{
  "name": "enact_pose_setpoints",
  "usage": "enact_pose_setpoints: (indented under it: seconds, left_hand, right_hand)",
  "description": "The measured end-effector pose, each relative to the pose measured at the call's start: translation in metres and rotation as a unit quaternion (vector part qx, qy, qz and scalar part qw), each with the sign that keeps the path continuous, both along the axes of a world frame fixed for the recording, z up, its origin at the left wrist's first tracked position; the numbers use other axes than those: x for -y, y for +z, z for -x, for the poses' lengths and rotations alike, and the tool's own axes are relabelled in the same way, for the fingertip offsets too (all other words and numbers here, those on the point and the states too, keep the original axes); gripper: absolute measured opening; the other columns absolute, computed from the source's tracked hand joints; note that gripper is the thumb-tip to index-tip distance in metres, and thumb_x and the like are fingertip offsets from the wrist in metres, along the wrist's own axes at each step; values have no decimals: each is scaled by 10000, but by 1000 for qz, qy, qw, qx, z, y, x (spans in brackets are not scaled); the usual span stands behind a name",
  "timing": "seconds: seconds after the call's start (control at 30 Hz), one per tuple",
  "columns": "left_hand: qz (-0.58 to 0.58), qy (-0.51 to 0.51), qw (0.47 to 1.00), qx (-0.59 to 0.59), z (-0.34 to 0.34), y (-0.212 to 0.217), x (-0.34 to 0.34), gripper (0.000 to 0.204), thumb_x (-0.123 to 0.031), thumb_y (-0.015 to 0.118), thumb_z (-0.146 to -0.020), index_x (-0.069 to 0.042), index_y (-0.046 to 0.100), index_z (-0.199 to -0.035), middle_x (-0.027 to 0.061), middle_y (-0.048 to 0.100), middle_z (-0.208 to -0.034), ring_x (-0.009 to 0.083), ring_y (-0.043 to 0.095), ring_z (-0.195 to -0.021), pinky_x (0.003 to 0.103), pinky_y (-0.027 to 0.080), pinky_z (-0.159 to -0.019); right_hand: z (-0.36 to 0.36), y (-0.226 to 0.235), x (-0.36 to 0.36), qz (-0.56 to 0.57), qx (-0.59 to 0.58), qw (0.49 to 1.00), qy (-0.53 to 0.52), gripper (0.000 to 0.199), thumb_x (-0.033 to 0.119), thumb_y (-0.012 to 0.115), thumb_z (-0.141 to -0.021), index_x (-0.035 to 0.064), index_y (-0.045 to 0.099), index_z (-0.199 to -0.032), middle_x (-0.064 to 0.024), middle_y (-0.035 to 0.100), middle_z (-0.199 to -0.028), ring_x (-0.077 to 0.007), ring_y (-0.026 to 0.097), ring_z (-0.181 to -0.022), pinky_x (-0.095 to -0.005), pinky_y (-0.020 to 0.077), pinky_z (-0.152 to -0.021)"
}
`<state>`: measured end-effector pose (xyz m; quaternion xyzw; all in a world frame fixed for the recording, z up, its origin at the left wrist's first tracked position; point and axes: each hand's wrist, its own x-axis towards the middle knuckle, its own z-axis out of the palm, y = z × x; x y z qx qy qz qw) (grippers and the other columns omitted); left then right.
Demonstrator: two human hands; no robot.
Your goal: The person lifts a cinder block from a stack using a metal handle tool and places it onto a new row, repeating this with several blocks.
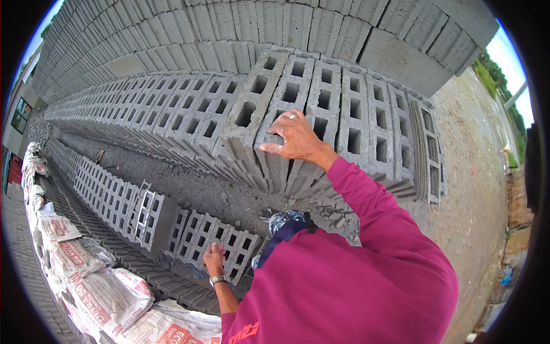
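My right hand [295,136] is on top of a grey hollow concrete block [264,136] in the upper row. Its fingers curl at one of the block's holes, and the thumb presses near the block's near end. A ring shows on one finger. Another hollow block [232,129] stands just left of it, raised above the long row. Lower down, my left hand [215,261], with a watch at the wrist, hangs loosely over a lower row of hollow blocks [201,235]. Its fingers are partly bent and slightly apart, with nothing seen in them.
A high wall of stacked blocks [229,26] rises behind the upper row. Between the rows runs a strip of dark gravel [154,175]. Filled sacks [112,295] line the lower left. A dirt path [470,189] lies to the right. A metal frame [148,215] rests against the lower row.
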<state>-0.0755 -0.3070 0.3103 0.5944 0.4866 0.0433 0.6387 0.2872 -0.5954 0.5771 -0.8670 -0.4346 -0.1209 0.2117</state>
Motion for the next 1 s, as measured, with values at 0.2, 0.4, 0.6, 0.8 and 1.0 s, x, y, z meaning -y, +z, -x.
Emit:
enact_pose_setpoints:
  seconds: [0.2,0.4,0.6,0.8,1.0]
  left_hand:
    - [12,-88,996,30,-25,44,46,409,-335,624,-954,44,649,-1107,120,731,-935,158,694,-781,252,485,-573]
    - [31,-134,990,35,-58,55,102,416,-314,612,-970,69,648,-1127,113,733,-917,143,680,-779,245,463,-573]
    - [30,-145,984,98,-108,80,134,465,-374,628,-960,31,642,-1189,133,732,-1008,173,695,-854,286,515,-655]
    - [43,-281,938,199,-196,175,198,620,-373,657,-954,129,532,-1295,196,660,-1197,202,642,-1059,310,503,-884]
    - [39,-279,939,197,-219,187,216,668,-430,655,-948,136,543,-1284,197,666,-1156,190,626,-1043,298,494,-892]
  right_hand:
    - [-44,42,87,-13,12,987,-161,337,294,676,-818,33,698,-1029,-143,679,-1103,-343,613,-1074,-487,401,-1004]
    - [-151,9,134,172,33,964,-201,531,357,706,-754,-4,606,-1131,-172,676,-1136,-372,619,-1085,-505,378,-980]
    - [-176,4,127,145,-12,975,-168,688,500,829,-632,-2,622,-1055,-216,693,-1031,-354,637,-1055,-464,394,-935]
    - [-172,2,130,199,8,962,-185,667,536,832,-610,-5,670,-965,-231,691,-940,-371,645,-988,-451,409,-901]
    - [-167,7,125,185,7,968,-167,664,546,816,-616,-2,669,-962,-213,680,-873,-363,641,-922,-438,383,-905]
